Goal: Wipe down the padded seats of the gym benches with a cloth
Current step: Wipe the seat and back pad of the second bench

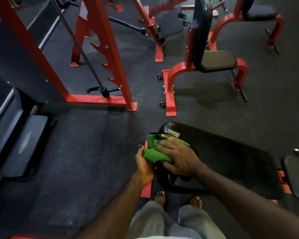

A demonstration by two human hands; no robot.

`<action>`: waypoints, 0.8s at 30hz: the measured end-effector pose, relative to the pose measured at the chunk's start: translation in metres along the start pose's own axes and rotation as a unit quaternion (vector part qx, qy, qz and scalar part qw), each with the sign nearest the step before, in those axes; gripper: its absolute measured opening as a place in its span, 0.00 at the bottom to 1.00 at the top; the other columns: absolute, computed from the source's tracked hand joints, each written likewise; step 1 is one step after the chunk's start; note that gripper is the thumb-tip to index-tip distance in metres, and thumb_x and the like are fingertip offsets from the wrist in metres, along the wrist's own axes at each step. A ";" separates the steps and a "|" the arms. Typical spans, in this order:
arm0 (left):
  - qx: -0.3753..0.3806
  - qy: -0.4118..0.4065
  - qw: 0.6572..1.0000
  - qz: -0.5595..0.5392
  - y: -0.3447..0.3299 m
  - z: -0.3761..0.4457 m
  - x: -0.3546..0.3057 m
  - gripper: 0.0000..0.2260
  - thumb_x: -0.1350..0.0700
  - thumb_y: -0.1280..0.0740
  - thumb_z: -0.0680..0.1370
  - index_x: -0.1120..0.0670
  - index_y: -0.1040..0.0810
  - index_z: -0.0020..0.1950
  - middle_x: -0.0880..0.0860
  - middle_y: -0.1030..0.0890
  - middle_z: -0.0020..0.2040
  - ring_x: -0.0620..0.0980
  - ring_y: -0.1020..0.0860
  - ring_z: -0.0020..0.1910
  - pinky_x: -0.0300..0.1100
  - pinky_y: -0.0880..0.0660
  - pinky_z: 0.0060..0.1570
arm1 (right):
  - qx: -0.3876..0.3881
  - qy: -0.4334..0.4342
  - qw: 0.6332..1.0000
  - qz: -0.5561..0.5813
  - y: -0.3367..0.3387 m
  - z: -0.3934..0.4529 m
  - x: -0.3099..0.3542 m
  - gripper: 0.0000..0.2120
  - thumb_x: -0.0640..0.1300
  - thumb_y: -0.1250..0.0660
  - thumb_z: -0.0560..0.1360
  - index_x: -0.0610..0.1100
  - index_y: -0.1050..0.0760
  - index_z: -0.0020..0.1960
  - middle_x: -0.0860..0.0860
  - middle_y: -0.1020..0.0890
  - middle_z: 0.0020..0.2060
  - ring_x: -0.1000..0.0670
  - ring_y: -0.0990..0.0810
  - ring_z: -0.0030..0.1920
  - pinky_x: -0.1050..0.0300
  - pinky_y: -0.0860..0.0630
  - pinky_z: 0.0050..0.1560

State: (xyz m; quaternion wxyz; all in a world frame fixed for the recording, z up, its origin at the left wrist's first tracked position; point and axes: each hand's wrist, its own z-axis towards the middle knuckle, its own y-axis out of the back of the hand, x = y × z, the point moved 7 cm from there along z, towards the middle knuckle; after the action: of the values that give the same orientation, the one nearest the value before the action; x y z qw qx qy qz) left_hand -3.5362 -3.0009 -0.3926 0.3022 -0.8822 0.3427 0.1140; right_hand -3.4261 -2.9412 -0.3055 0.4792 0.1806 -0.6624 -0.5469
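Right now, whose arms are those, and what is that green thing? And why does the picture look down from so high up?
The picture comes from a camera worn on a person's head, so you see what they see when they look down: their own two arms, their grey trousers and bare toes at the bottom.

The green thing is a cloth. The right hand lies on top of it with fingers spread, pressing it onto the end of a black padded bench. The left hand holds the cloth's edge where it hangs over the side.

The person is in a gym, cleaning the bench padding. The red metal things around are exercise equipment: a tall red rack on the left, and another bench with an upright back further away. The floor is dark rubber.
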 end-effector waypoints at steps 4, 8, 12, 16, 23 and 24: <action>-0.004 0.007 0.998 0.063 0.007 0.005 -0.004 0.27 0.36 0.49 0.80 0.52 0.18 0.57 0.55 0.17 0.47 0.54 0.22 0.45 0.46 0.29 0.47 | -0.067 -0.140 0.988 0.020 0.011 0.032 -0.026 0.29 0.56 0.34 0.73 0.47 0.24 0.72 0.49 0.25 0.73 0.44 0.33 0.78 0.42 0.37 0.77; -0.023 0.016 1.000 0.011 0.019 0.010 -0.007 0.29 0.36 0.47 0.80 0.54 0.19 0.64 0.58 0.17 0.54 0.57 0.21 0.49 0.47 0.27 0.48 | -0.007 -0.035 0.999 0.002 -0.006 0.019 0.019 0.25 0.54 0.32 0.71 0.47 0.20 0.65 0.48 0.19 0.63 0.42 0.29 0.73 0.42 0.38 0.77; -0.019 0.008 1.000 0.020 0.028 0.014 -0.011 0.29 0.35 0.47 0.80 0.53 0.21 0.66 0.58 0.16 0.55 0.57 0.20 0.50 0.47 0.26 0.50 | 0.026 0.031 0.998 -0.040 0.011 0.031 -0.002 0.25 0.56 0.31 0.70 0.46 0.20 0.64 0.49 0.18 0.61 0.45 0.26 0.68 0.46 0.35 0.76; -0.018 -0.004 1.000 0.000 0.036 0.016 -0.015 0.27 0.36 0.46 0.80 0.54 0.18 0.61 0.59 0.17 0.53 0.57 0.19 0.51 0.49 0.25 0.51 | -0.066 -0.129 0.989 0.034 0.006 0.042 0.004 0.19 0.54 0.30 0.71 0.43 0.17 0.56 0.46 0.16 0.55 0.41 0.21 0.63 0.45 0.32 0.72; -0.040 -0.001 0.999 0.031 0.050 0.017 -0.008 0.26 0.40 0.46 0.82 0.56 0.19 0.63 0.59 0.18 0.55 0.56 0.20 0.48 0.47 0.26 0.48 | 0.013 0.021 1.000 0.000 0.002 0.026 0.019 0.16 0.56 0.29 0.73 0.46 0.16 0.54 0.50 0.17 0.52 0.46 0.21 0.59 0.50 0.32 0.70; -0.039 0.005 0.999 0.037 0.050 0.018 -0.008 0.26 0.39 0.46 0.82 0.55 0.19 0.63 0.58 0.18 0.54 0.55 0.21 0.47 0.46 0.27 0.48 | -0.020 -0.029 0.999 0.010 0.006 0.032 0.017 0.14 0.56 0.29 0.73 0.46 0.16 0.51 0.51 0.16 0.49 0.45 0.20 0.58 0.51 0.31 0.69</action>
State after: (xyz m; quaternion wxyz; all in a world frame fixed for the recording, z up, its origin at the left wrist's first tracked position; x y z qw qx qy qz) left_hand -3.5754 -3.0146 -0.4265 0.2616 -0.8805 0.3718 0.1341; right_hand -3.4590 -2.9352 -0.2909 0.4689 0.1485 -0.6664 -0.5603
